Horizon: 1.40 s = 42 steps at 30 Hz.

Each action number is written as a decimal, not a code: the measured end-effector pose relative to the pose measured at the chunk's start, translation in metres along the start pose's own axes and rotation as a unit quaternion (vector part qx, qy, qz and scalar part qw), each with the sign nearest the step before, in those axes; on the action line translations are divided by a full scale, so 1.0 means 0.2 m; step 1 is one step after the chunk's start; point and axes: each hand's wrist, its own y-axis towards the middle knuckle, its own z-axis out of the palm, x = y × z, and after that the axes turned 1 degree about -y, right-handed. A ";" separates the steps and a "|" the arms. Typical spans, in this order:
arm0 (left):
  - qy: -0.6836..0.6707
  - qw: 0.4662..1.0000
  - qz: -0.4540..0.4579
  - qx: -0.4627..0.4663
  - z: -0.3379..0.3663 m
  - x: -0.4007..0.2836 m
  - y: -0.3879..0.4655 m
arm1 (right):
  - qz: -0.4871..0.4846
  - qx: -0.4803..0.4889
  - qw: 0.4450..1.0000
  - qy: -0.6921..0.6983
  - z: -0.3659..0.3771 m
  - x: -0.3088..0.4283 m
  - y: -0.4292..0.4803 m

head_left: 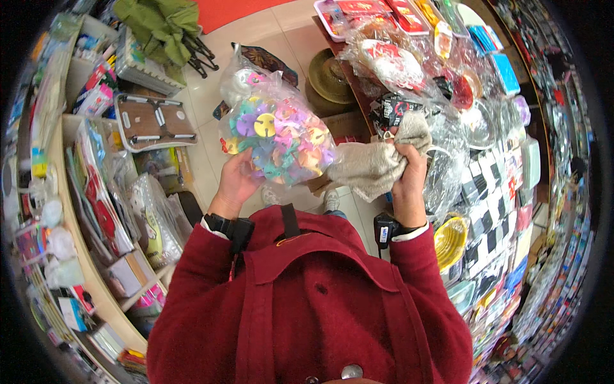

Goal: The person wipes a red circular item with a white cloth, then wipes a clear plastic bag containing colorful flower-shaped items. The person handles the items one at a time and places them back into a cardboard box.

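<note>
My left hand [238,178] grips the lower left side of a clear plastic bag [283,137]. Pastel round pieces in yellow, purple, teal and pink fill it, and its gathered top points up and away from me. In my right hand [411,180] is a bunched greyish-beige cloth [369,168]. One end of the cloth sticks up above my fist, while the longer part hangs left against the bag's right side. Both hands are in front of my chest, over the tiled floor.
On the right, a table [352,81] bears plastic-wrapped goods, trays and a yellow basket [451,242]. Shelves [91,211] with packaged goods run along the left. A folding tray table [156,120] leans there, near a green folding chair [160,33]. A round brown lidded pot [331,79] stands ahead.
</note>
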 end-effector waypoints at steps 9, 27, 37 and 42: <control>-0.076 0.994 0.053 0.061 0.15 0.28 -0.20 | -0.065 0.268 0.954 -0.116 0.22 -0.05 -0.08; -0.002 0.981 0.183 0.070 -0.01 0.03 -0.79 | 0.068 0.464 0.864 -0.185 0.38 -0.34 -0.40; 0.071 0.961 0.262 0.056 0.00 -0.09 -1.04 | -0.096 0.479 0.829 -0.273 0.48 -0.39 -0.58; 0.028 0.969 0.243 -0.040 0.08 -0.09 -0.99 | -0.132 0.500 0.805 -0.291 0.45 -0.40 -0.59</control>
